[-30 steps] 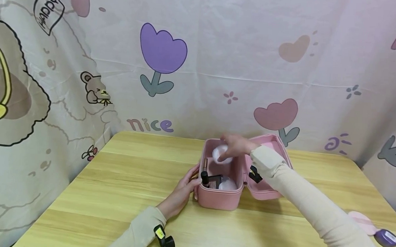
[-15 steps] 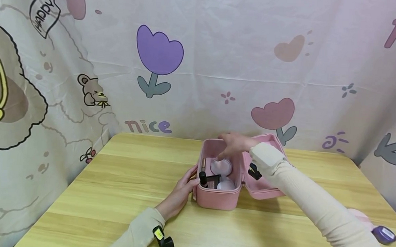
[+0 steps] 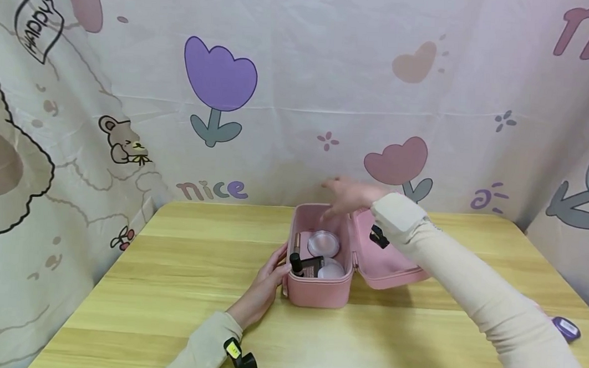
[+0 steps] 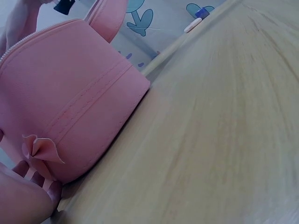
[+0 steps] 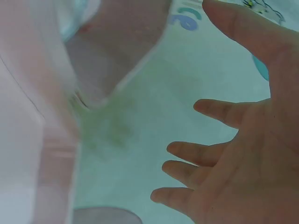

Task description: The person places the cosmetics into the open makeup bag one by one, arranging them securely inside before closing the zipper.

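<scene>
A pink zippered case (image 3: 317,292) stands on the table with its lid (image 3: 387,261) swung out to the right. Inside lie a round clear-lidded compact (image 3: 323,244), a second round white item (image 3: 331,268), a dark square palette (image 3: 312,266), a black-capped tube (image 3: 296,264) and a slim brownish stick (image 3: 297,243). My left hand (image 3: 261,290) rests against the left side of the case, fingers by its lower edge in the left wrist view. Above the far end of the case hovers my right hand (image 3: 351,197), fingers spread, holding nothing in the right wrist view (image 5: 233,154).
At the table's right side lies a purple object (image 3: 567,329), with a pale pink piece next to it partly hidden by the right sleeve. A printed curtain (image 3: 289,95) hangs behind the table's far edge.
My right hand has let go of the round compact, which now lies in the case, and has risen up and away. The left hand stays at the case's side.
</scene>
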A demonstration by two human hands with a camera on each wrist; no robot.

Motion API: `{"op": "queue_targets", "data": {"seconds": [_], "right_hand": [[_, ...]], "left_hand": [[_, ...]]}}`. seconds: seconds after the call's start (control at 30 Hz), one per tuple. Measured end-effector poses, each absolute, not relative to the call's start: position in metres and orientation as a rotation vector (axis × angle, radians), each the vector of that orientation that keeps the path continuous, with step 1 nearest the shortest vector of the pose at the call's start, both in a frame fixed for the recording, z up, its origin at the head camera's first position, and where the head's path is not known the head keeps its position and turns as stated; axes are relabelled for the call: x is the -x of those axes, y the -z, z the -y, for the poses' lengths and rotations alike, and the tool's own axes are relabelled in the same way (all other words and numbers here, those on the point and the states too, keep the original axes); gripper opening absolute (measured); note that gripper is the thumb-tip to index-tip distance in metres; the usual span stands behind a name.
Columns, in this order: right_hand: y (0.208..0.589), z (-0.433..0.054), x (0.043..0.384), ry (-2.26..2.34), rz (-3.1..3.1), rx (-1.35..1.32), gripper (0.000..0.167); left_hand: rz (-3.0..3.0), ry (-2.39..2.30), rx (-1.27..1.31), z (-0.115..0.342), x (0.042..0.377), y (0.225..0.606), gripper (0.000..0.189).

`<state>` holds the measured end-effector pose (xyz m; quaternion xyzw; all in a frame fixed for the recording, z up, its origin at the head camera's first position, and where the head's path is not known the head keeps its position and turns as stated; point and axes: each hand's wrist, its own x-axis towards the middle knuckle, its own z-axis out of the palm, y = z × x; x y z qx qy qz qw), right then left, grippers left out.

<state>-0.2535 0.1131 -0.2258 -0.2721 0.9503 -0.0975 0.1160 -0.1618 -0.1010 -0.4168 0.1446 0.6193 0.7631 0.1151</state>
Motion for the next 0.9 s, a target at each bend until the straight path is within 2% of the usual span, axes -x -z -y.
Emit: {"op": "queue_targets", "data": {"seconds": [0.27, 0.5, 0.7, 0.9], "right_hand": [[0.190, -0.137, 0.241, 0.350, -2.866, 0.776, 0.086], [0.171, -0.184, 0.195, 0.615, -3.081, 0.836, 0.081], [0.195, -0.256, 0.145, 1.014, -3.270, 0.667, 0.084], [0.234, -0.296, 0.120, 1.124, -3.362, 0.608, 0.087]], "left_hand": [[-1.810, -2.247, -0.436, 0.101, 0.162, 0.417, 0.068], [-1.848, -2.239, -0.451, 0.101, 0.163, 0.417, 0.068], [-1.845, -2.236, -0.468, 0.099, 0.163, 0.416, 0.069], [-1.847, -2.243, -0.458, 0.100, 0.162, 0.417, 0.069]]}}
